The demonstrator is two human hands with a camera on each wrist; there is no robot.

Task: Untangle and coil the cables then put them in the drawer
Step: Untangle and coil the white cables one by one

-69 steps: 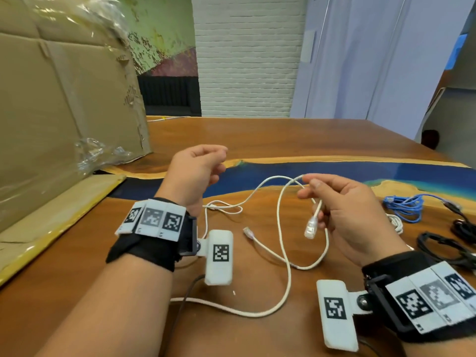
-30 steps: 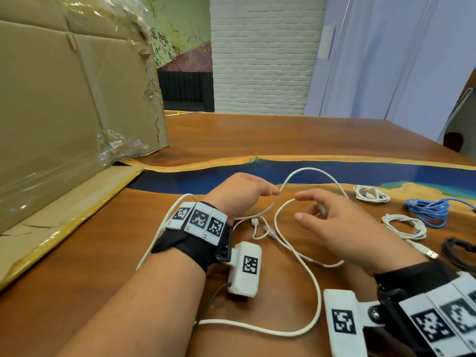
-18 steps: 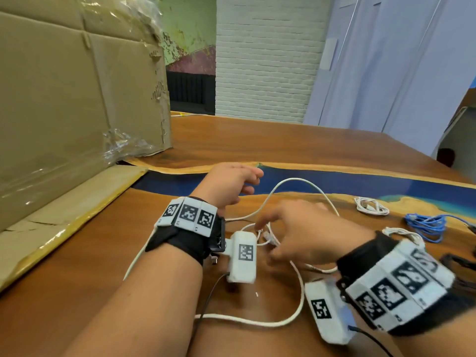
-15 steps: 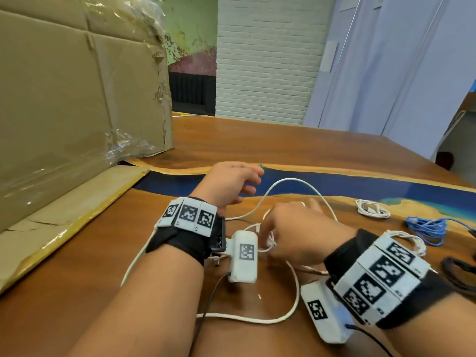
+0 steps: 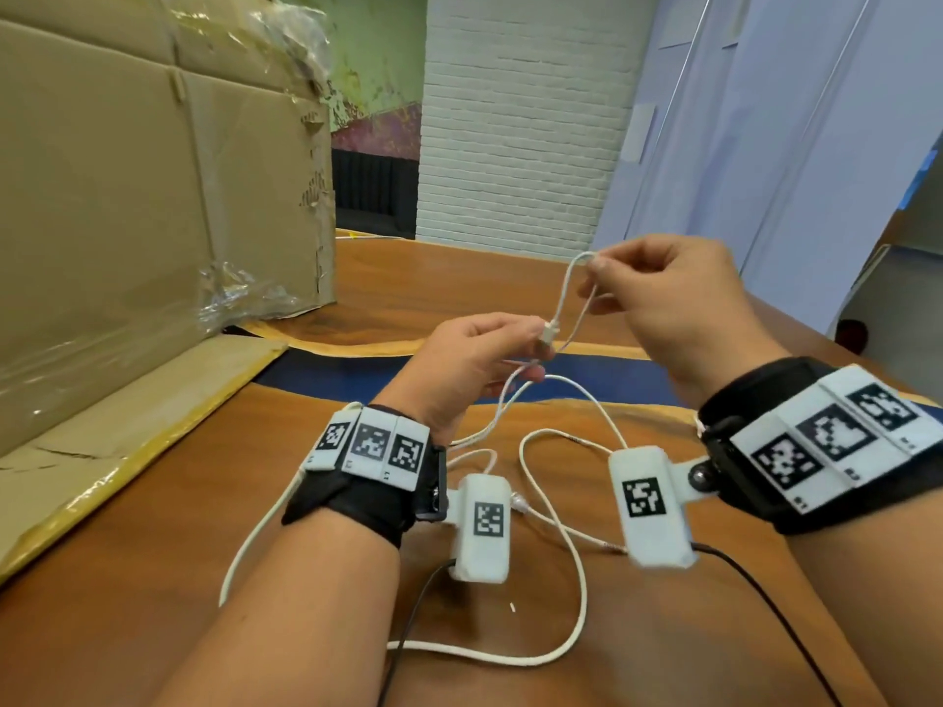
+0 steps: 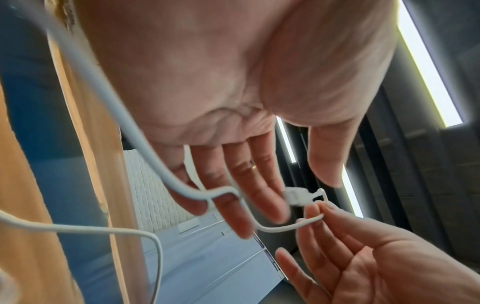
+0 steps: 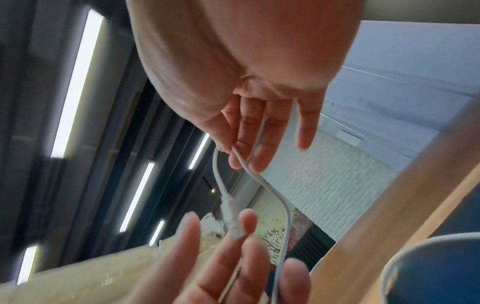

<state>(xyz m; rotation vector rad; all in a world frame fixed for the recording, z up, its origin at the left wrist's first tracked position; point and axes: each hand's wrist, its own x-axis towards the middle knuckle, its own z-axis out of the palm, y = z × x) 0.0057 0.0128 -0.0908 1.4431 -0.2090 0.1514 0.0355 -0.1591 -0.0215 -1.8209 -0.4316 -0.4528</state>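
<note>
White cable [image 5: 571,594] loops across the wooden tabletop [image 5: 153,579]; 1 connector end is raised. Right hand [image 5: 668,298], highest, pinches a bend of it; left hand [image 5: 459,369], lower left, pinches near the plug [image 5: 548,333]. 2 hands, 1 cable.

Head looks down; wrists upward, sharing fingers [image 6: 262,197].

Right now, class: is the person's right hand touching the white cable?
Touching. The head view shows the right hand raised above the table, its fingers pinching a bend of the white cable.
</note>
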